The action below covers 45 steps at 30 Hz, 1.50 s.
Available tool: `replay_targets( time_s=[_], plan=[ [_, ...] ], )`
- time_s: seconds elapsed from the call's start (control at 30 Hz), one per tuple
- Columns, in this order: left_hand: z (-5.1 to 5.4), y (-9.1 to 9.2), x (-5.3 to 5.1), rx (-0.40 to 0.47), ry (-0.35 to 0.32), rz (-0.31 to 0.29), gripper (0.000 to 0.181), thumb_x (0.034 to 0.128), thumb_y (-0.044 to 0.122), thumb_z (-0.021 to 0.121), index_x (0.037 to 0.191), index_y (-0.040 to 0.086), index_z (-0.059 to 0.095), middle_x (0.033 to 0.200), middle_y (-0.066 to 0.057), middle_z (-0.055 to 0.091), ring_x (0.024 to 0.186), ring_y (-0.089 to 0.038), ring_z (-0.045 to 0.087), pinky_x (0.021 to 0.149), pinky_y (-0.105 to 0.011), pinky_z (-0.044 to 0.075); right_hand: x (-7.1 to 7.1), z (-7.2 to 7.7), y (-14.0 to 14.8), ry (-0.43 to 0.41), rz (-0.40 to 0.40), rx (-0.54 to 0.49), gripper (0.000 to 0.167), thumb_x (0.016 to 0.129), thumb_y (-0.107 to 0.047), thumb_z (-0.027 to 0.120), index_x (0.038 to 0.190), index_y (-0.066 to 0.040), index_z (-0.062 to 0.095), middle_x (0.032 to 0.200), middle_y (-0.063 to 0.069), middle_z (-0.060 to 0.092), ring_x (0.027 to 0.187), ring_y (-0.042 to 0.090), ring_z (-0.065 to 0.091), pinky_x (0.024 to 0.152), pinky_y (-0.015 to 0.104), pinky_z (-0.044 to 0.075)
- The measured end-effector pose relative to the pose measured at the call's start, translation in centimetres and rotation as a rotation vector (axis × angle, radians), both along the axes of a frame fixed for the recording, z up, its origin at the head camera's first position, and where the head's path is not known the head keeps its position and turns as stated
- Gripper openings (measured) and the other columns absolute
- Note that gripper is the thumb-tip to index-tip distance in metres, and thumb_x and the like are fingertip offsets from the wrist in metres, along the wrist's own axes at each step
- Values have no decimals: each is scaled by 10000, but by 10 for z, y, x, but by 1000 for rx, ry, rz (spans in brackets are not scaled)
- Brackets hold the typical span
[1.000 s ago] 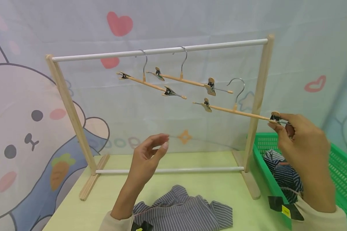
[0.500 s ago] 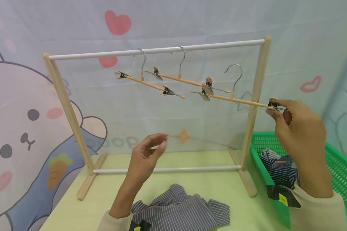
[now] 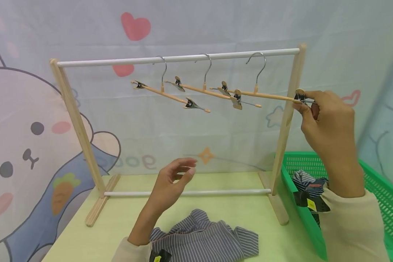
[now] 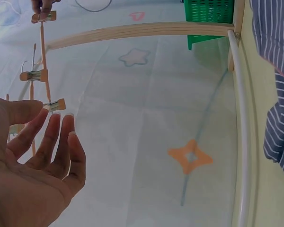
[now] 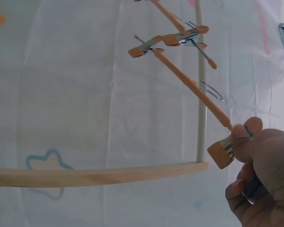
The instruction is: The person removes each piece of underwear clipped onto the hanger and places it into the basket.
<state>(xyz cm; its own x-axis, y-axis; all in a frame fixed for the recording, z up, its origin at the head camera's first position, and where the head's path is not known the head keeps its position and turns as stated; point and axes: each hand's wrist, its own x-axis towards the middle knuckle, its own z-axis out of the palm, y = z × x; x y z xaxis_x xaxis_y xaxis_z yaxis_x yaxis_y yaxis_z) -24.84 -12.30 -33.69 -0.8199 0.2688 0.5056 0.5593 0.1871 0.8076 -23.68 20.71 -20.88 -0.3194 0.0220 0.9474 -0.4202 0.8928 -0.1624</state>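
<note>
My right hand [image 3: 330, 123] pinches the right-hand clip of a wooden clip hanger [image 3: 272, 96] between thumb and fingers, as the right wrist view also shows. The hanger's metal hook [image 3: 264, 67] is level with the rack's white top bar [image 3: 118, 62]; whether it rests on the bar I cannot tell. Two more clip hangers hang to the left: one in the middle [image 3: 196, 90], its right clip overlapping the held hanger in view, and one farther left [image 3: 170, 96]. My left hand [image 3: 171, 182], fingers loosely bent, holds nothing above a striped garment [image 3: 209, 238] on the table.
The rack's wooden right post [image 3: 283, 145] stands beside my right hand. A green basket [image 3: 314, 233] holding striped clothing [image 3: 308, 182] is at the right. A white lower bar [image 3: 216, 192] crosses behind my left hand. A printed cloth [image 3: 150, 127] forms the backdrop.
My right hand has raised the hanger and shifted it left, bringing its hook from below the top bar up to bar level. My left hand has barely moved.
</note>
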Motion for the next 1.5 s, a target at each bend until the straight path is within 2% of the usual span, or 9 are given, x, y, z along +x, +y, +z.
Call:
replay_targets(
  time_s=[0.33, 0.57, 0.77, 0.87, 1.03, 1.13, 1.27, 1.37, 1.5],
  plan=[
    [-12, -3, -6, -145, -6, 27, 315, 1008, 222, 594, 1322, 193, 607, 1308, 11, 630, 1158, -190, 620, 949, -408, 507, -7, 19, -8, 5, 3, 2, 255, 943, -122, 684, 1131, 47, 720, 675, 182, 492, 651, -1, 254, 590, 228, 185],
    [-28, 2, -11, -364, -81, -75, 414, 1018, 286, 574, 1415, 188, 507, 1374, -56, 581, 1262, -285, 578, 1015, -473, 484, -11, 28, -15, -2, -1, -9, 270, 947, -142, 683, 1132, 50, 723, 719, 228, 589, 645, 45, 273, 595, 246, 191],
    [-39, 9, -12, -584, -124, -160, 506, 1013, 358, 566, 1461, 146, 462, 1461, -109, 499, 1345, -327, 499, 1072, -525, 445, -14, 33, -20, -49, 4, 16, 256, 945, -109, 678, 1157, 29, 719, 886, 243, 695, 665, 129, 344, 600, 239, 214],
    [-41, 9, -11, -657, -133, -180, 526, 1007, 375, 572, 1467, 146, 457, 1458, -117, 498, 1360, -315, 483, 1081, -507, 440, -14, 33, -22, -90, 8, 45, 253, 943, -75, 670, 1164, 40, 711, 831, 245, 646, 670, 192, 379, 597, 245, 230],
    [-42, 10, -7, -734, -215, -222, 554, 995, 386, 594, 1479, 163, 440, 1491, -92, 472, 1380, -318, 472, 1078, -479, 452, -13, 30, -23, -131, 17, 65, 280, 945, -100, 675, 1177, 54, 698, 765, 218, 571, 660, 213, 397, 579, 242, 246],
    [-43, 11, -4, -773, -251, -234, 593, 981, 384, 618, 1497, 175, 415, 1546, -76, 424, 1443, -306, 403, 1133, -489, 405, -11, 26, -24, -146, 15, 63, 302, 952, -134, 674, 1187, 55, 691, 771, 207, 556, 670, 220, 408, 587, 265, 260],
    [-45, 15, -2, -828, -267, -244, 645, 967, 380, 637, 1524, 189, 373, 1591, -54, 365, 1501, -273, 313, 1176, -494, 354, -7, 19, -22, -193, 1, 36, 324, 969, -174, 649, 1210, 39, 680, 864, 203, 563, 729, 275, 498, 608, 329, 329],
    [-46, 17, 1, -901, -282, -247, 708, 948, 419, 655, 1546, 211, 337, 1592, -46, 359, 1489, -246, 335, 1154, -469, 388, -6, 14, -20, -210, 1, 22, 333, 977, -185, 636, 1235, 23, 668, 955, 206, 584, 789, 328, 577, 603, 394, 386],
    [-45, 17, 4, -977, -326, -246, 788, 917, 457, 685, 1563, 219, 302, 1586, -62, 357, 1461, -246, 377, 1122, -471, 424, -8, 9, -18, -172, 36, 13, 325, 984, -157, 624, 1246, 33, 656, 998, 231, 605, 818, 375, 619, 616, 401, 407]
  ],
)
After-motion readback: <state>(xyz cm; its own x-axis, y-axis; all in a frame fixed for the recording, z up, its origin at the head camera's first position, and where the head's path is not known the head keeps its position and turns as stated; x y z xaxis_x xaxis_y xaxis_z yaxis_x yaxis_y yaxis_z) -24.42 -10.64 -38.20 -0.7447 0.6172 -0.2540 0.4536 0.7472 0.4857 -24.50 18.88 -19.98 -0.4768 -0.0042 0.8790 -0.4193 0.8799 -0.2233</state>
